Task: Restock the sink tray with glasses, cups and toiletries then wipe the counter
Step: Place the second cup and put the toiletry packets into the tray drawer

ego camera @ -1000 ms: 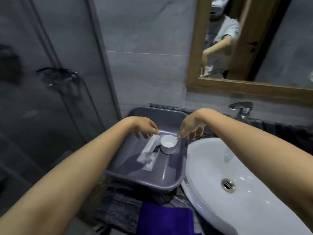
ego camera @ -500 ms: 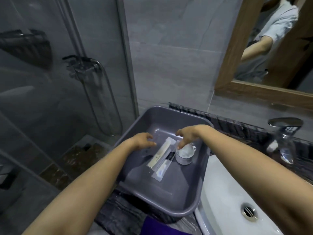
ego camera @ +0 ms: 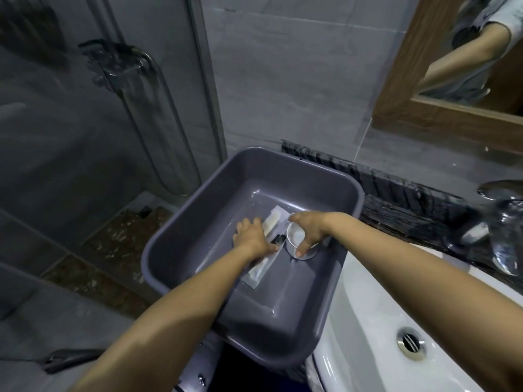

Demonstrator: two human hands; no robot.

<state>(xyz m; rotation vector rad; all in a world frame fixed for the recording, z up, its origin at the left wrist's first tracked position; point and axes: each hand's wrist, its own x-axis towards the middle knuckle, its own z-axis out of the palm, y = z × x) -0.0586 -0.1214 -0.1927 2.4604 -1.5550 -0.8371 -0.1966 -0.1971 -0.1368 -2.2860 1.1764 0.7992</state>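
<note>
Two hands reach into the grey tray (ego camera: 283, 176): my left hand (ego camera: 252, 236) lies flat with fingers straight across the sealed toiletry packets (ego camera: 259, 271), covering their middles, while my right hand (ego camera: 310, 230) curls round the white cup (ego camera: 295, 236) and hides much of its rim. Print on the packets is too small to read. The tray sits on the dark stone tabletop (ego camera: 410, 219), just beside the white basin (ego camera: 368, 321). The tap (ego camera: 506, 230) is blurred and cut off at the right edge; a wood-framed mirror (ego camera: 396, 103) and a glass shower screen (ego camera: 70, 137) flank the grey wall tiles
</note>
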